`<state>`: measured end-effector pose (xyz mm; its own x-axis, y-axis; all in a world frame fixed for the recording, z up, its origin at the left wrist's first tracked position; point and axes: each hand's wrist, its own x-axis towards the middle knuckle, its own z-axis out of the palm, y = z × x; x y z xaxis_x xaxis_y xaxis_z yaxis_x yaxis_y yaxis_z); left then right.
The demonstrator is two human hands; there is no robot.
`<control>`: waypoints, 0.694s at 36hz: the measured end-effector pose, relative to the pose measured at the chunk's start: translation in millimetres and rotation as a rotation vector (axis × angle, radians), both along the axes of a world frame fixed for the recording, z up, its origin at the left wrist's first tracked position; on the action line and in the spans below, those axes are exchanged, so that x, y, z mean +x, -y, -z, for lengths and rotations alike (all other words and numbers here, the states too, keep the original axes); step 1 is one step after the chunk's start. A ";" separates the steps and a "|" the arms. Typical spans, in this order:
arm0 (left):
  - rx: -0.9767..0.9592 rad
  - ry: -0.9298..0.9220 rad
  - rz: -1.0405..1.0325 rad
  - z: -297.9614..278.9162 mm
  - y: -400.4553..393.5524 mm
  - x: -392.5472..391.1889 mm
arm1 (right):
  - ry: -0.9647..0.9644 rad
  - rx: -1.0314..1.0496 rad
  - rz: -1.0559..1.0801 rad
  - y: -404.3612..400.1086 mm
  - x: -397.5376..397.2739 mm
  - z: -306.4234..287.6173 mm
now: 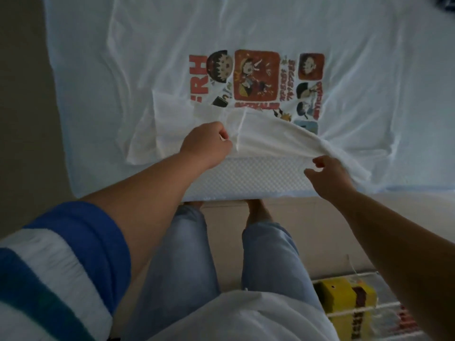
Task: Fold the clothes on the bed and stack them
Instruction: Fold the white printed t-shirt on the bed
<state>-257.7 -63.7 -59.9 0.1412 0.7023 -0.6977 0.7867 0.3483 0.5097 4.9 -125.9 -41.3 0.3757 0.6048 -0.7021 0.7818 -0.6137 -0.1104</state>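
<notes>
A bed (406, 57) covered in a pale blue-white sheet fills the upper view, its quilted white mattress edge (246, 175) facing the person. Spread flat on it lies a white T-shirt with a red-and-black cartoon print (256, 80), the print facing up. The left hand (205, 143) grips the shirt's near edge in curled fingers, and the right hand (325, 173) pinches the same edge further right, lifting a fold that hides the lower part of the print. Below, light blue jeans (187, 262) and bare feet stand on a beige floor (307, 217). A yellow box (344, 301) sits in a white wire rack (384, 308) at lower right.
</notes>
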 end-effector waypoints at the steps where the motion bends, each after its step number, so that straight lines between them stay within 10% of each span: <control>1: 0.014 -0.015 0.018 4.8 -3.1 11.0 | 0.013 0.006 0.002 0.6 9.8 5.7; 12: 0.295 -0.195 0.183 47.3 -28.6 118.2 | 0.159 0.017 -0.251 -15.6 100.3 64.4; 25: 0.179 -0.410 0.195 41.6 -52.5 165.8 | 0.125 0.052 -0.456 -40.4 189.0 53.3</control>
